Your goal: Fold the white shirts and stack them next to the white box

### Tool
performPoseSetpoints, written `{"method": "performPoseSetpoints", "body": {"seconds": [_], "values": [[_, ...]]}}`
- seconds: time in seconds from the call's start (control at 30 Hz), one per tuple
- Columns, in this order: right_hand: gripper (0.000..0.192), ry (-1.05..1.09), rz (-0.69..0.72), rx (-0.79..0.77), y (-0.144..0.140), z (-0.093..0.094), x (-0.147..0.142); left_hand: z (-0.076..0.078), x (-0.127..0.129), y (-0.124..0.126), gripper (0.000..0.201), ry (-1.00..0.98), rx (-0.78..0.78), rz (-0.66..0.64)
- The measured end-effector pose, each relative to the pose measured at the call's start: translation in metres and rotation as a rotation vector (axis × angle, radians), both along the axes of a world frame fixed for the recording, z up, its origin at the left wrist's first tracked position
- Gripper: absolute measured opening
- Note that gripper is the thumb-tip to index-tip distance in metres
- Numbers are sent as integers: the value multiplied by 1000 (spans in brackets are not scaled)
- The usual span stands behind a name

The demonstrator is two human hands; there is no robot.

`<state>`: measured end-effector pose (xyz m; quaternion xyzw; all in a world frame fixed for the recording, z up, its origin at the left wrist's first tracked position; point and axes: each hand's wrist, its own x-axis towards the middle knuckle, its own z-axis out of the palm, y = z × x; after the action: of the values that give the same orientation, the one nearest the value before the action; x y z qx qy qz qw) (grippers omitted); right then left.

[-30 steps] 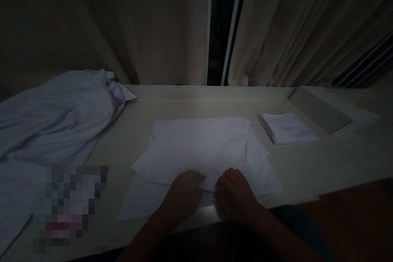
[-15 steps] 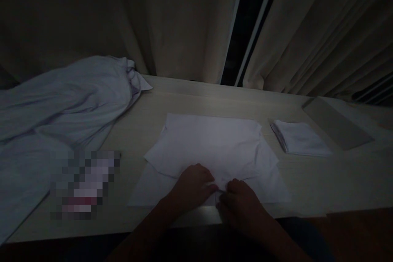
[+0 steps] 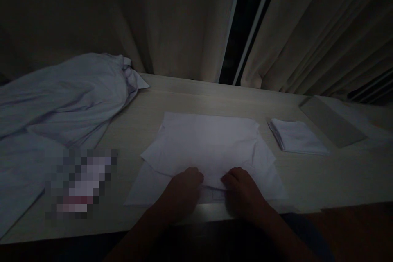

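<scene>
Heads up, you've got both hands down on the near edge of that white garment (image 3: 208,147) spread flat in the middle of the table (image 3: 322,180), right up against the front lip. Your left hand (image 3: 184,190) sits palm-down with the fingers curled onto the cloth, and your right hand (image 3: 242,190) does the same just beside it, with a little tag or label showing between them. It's too dark to say whether either hand is actually pinching fabric or only pressing on it, so I can't tell. My guess at the risk: the lower layer sticks out past the upper one on both sides, so if you pull from the middle only, the layers will probably slide apart and the fold goes crooked. The hem also sits at the table's front edge, so a tug toward you could drag it off. The small folded white stack (image 3: 297,137) is off to the right, well apart, and the crumpled pale blue shirt (image 3: 61,98) is heaped at the left, so neither is in the way.
</scene>
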<state>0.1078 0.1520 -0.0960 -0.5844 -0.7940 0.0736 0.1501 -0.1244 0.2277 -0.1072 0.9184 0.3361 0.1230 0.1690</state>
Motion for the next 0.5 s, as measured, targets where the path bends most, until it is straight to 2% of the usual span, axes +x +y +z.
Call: {"method": "performPoseSetpoints", "body": {"seconds": [0.13, 0.27, 0.4, 0.5], "values": [[20, -177, 1, -101, 2, -13, 4, -4, 5, 0, 21, 172, 26, -57], [11, -247, -3, -204, 6, -17, 11, 3, 5, 1, 18, 302, 25, -78], [10, -230, -31, -255, 6, -8, 14, 9, 1, -3, 18, 320, -18, -69], [12, -126, -27, -284, 5, 4, 17, 14, -2, -3, 16, 254, -105, -38]]}}
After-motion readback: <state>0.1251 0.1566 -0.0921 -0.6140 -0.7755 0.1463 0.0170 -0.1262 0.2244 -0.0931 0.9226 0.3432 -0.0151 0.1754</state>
